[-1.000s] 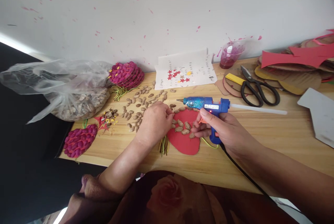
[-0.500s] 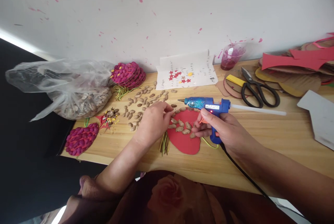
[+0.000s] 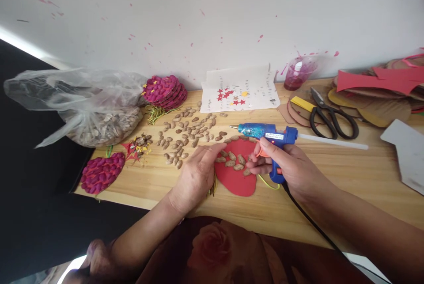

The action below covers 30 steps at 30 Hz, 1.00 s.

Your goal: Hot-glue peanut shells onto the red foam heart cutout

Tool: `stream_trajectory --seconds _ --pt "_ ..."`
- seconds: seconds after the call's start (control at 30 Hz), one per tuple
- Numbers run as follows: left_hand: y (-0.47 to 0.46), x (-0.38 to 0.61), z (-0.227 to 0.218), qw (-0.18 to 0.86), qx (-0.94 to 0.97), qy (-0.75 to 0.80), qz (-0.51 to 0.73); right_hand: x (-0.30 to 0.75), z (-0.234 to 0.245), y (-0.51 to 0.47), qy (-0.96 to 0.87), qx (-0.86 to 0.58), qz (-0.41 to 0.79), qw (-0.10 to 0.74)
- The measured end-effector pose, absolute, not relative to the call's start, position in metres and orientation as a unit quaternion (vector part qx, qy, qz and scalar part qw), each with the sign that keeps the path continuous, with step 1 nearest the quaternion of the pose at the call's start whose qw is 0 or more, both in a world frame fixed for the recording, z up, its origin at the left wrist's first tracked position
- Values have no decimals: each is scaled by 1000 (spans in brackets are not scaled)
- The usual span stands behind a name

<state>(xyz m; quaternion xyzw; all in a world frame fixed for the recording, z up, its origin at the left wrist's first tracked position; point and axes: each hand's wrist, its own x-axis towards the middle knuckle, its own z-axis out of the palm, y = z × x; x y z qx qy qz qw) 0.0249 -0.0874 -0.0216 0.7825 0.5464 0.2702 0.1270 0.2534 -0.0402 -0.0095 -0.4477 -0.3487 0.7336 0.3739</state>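
Note:
In my right hand (image 3: 293,164) is a blue hot glue gun (image 3: 253,130), its nozzle pointing left and a long glue stick out of its back. My left hand (image 3: 198,173) is closed at the left edge of a red cardboard cutout (image 3: 236,186), with the index finger reaching along its upper edge; the thumb is hidden. Several peanuts (image 3: 238,167) lie in rows across the cutout and along its top edge. Loose peanuts (image 3: 185,131) are scattered to the left and behind. A green string (image 3: 270,183) shows beneath my right hand.
Behind stand a clear bag of peanuts (image 3: 102,127), a stack of purple peanut-covered pieces (image 3: 164,92) and a sheet with paper stars (image 3: 258,85). Another purple piece (image 3: 103,171) lies left. To the right are a cup (image 3: 298,74), black scissors (image 3: 331,116) and cardboard cutouts (image 3: 380,103).
My left hand has shifted down and its index finger now extends over the cutout's edge, covering most of the string tassel. The glue gun stays in about the same place.

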Motion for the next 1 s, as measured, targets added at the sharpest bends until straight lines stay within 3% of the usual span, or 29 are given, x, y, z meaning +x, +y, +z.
stream_trajectory --seconds 0.27,1.0 --pt "-91 22 -36 33 849 466 249 251 -10 -40 -346 -450 731 379" --pt "-91 25 -31 7 866 466 180 251 -10 -40 -343 -454 729 382"
